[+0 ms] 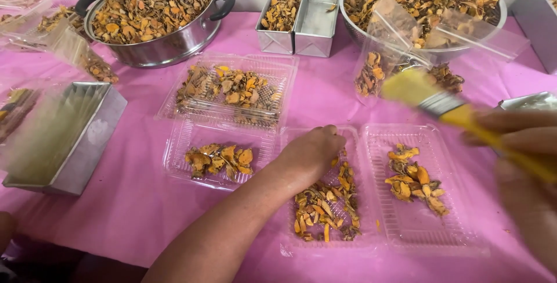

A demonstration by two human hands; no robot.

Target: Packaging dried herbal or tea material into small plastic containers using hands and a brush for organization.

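Sorting of dried orange slices (pixel 325 210) is under way: left hand (pixel 310 152) reaches into the clear tray (pixel 301 242) on the pink table (pixel 133 202), fingers curled on pieces. Right hand (pixel 522 161) clasps a yellow brush (pixel 447 106), poised to sweep.

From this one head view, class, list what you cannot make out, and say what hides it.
1. Left hand: its fingers curl down into the clear tray, so what they touch is hidden.
2. Right hand: blurred and cut by the right edge; its grip on the yellow brush is unclear.
3. Metal tin: mostly behind the brush.
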